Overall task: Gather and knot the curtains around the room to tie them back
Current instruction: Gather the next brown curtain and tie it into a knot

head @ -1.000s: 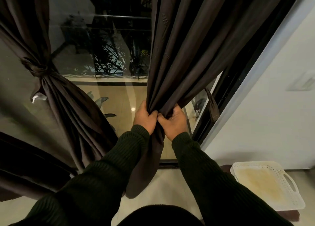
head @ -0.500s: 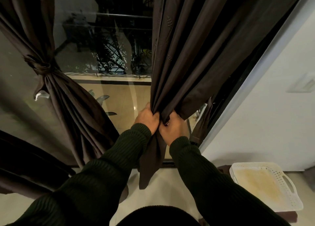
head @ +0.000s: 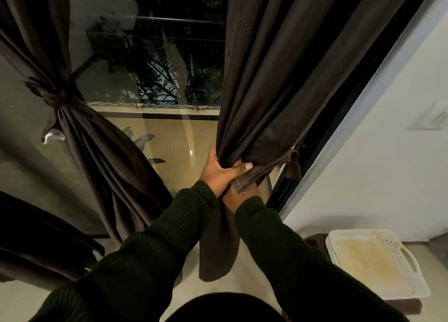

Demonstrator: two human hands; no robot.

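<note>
A person's left hand [head: 219, 173] clenches the gathered dark brown fabric curtain [head: 271, 84]; the right hand [head: 238, 195] grips its narrow tie-back strip [head: 269, 167].

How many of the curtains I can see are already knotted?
1. The left curtain is already knotted at its gather. The right curtain is unknotted, bunched in the left hand, with the right hand beneath. Dark fabric at lower left is unclear.

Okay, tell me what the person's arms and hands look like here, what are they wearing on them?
Both arms are covered by long dark green ribbed knit sleeves, left sleeve and right sleeve, each ending in a snug ribbed cuff at the wrist. The left hand and right hand are bare: no gloves, and no rings or watch visible.
</note>
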